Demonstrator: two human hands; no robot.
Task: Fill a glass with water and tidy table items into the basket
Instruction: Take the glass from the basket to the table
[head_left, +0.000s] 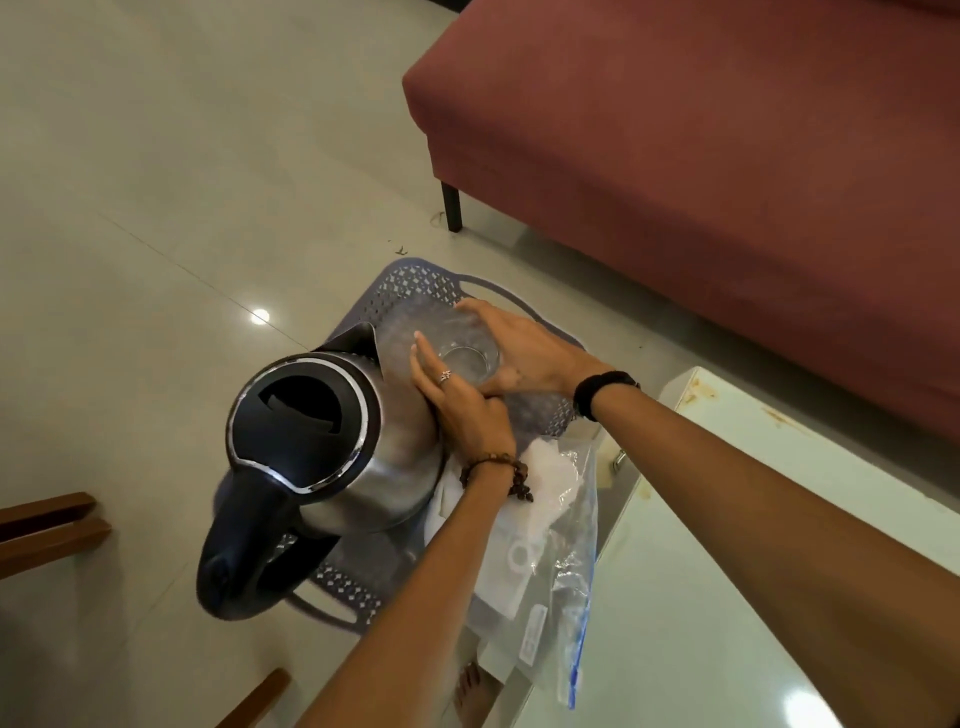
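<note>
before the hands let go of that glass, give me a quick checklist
1. Glass upright in the basket: ok, mouth faces up.
2. Right hand gripping the glass: ok, fingers wrap its far side.
3. Left hand placement: ok, it lies between the kettle and the glass.
4. Water level in the glass: cannot tell, the glass looks clear.
5. Kettle lid closed: ok.
6. Plastic bag inside the basket: not ok, it hangs over the edge toward the table.
</note>
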